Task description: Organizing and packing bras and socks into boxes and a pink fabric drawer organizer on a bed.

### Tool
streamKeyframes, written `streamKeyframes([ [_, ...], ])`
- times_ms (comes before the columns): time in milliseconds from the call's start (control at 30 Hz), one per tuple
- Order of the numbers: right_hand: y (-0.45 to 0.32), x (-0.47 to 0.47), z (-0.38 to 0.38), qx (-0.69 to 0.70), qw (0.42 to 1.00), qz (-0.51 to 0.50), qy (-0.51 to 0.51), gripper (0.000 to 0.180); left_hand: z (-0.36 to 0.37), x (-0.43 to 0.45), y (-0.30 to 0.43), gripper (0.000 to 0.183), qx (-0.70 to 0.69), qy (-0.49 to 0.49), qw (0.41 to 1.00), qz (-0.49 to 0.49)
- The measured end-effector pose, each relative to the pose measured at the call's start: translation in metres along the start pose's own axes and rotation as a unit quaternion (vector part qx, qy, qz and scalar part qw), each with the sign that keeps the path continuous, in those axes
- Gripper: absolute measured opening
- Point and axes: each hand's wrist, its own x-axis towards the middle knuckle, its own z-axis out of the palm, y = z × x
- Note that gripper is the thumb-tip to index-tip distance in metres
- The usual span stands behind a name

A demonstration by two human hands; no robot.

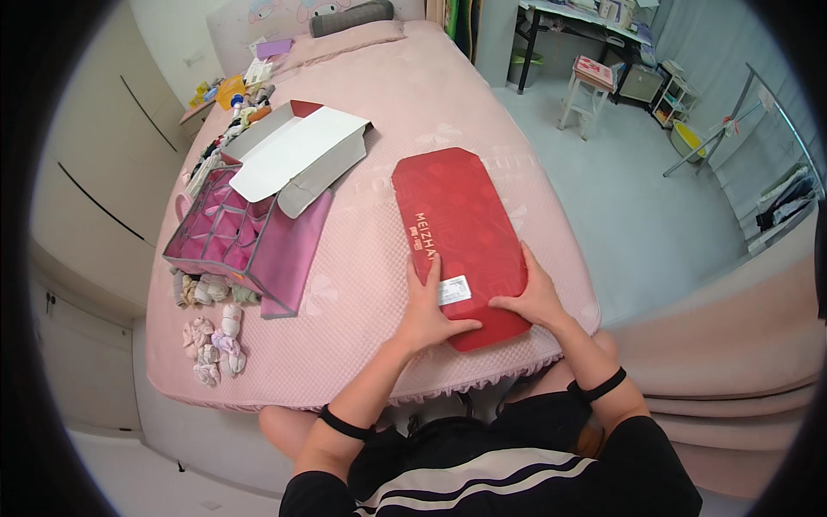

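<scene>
A flat red cardboard box piece with printed writing and a white label lies on the pink quilted bedspread before me. My left hand rests on its near left side, thumb and fingers spread. At its near right edge is my right hand, the thumb on top and the fingers along the side. To the left, an opened white cardboard box with a red inner part lies partly over a pink fabric organizer with grey-edged compartments. Several rolled socks lie near the organizer.
More rolled clothing and small items line the bed's left edge. A grey bolster and a pink pillow are at the headboard. Beyond the bed's right side stand a stool, a desk and a metal drying rack.
</scene>
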Motion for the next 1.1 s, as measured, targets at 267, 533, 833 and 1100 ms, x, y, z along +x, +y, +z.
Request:
streamKeyframes([
  [267,-0.026,0.028,0.053,-0.050,0.994,-0.085,-0.054,0.143,-0.060,-0.002,-0.041,0.132,0.078,0.033,0.996,-0.011],
  [533,-0.047,0.060,0.108,-0.088,0.992,-0.087,-0.039,0.128,-0.108,-0.007,-0.071,0.095,0.097,0.113,0.988,-0.036],
  [833,-0.059,0.121,0.156,-0.073,0.989,-0.119,-0.039,0.117,-0.147,0.008,-0.106,0.082,0.150,0.178,0.971,-0.049],
  [1100,-0.079,0.173,0.206,-0.115,0.982,-0.138,-0.057,0.120,-0.186,0.020,-0.161,0.089,0.213,0.179,0.954,-0.112],
])
